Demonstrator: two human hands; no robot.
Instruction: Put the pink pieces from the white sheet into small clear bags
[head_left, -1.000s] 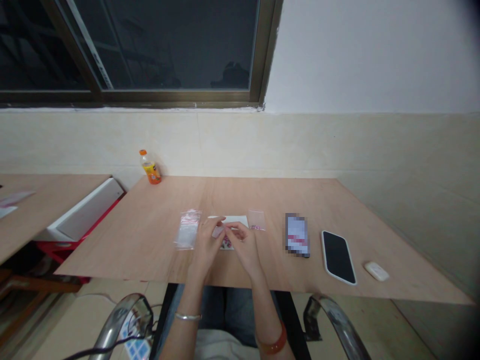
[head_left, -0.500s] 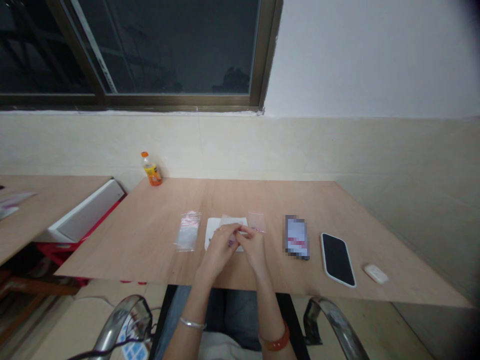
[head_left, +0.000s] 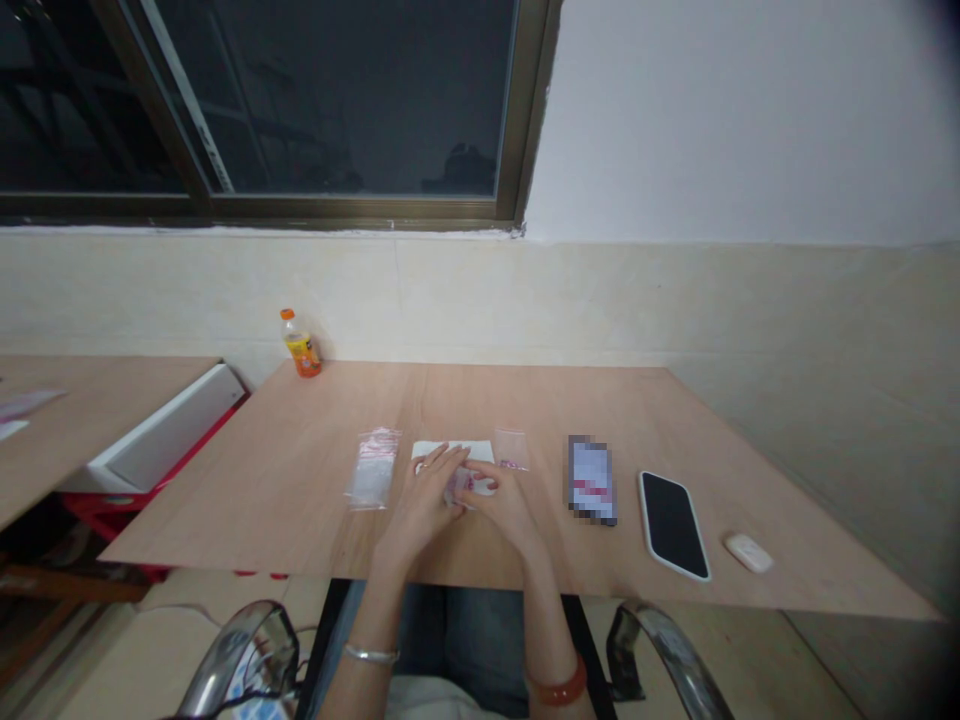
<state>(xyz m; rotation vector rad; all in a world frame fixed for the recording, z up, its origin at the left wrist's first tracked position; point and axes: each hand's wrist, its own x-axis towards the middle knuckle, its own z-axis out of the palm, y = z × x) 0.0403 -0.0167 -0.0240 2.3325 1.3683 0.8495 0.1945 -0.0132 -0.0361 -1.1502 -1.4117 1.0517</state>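
A small clear plastic bag [head_left: 457, 484] with something purplish-pink in it is between my hands, low over a white sheet [head_left: 465, 449]. My left hand [head_left: 429, 498] grips its left side, fingers reaching forward over the sheet and thumb near the bag's lower edge. From the right, my right hand [head_left: 511, 502] pinches the bag with curved fingers and thumb. My fingers hide part of the bag and most of the sheet. Just beyond my right hand lies another clear bag [head_left: 512, 447] with pinkish bits at its near end. Flat clear zip bags [head_left: 375, 468] lie left of my left hand.
On the wooden table [head_left: 480, 400], a blurred-out phone [head_left: 592, 482], a dark-screened phone with a white edge [head_left: 673, 525] and a white case [head_left: 748, 552] lie to the right. An orange drink bottle [head_left: 302, 347] stands at the back left, near the wall.
My fingertips have moved apart and lower. My left fingers now stretch further forward, and more of the purplish bag shows between my hands. The view has shifted slightly.
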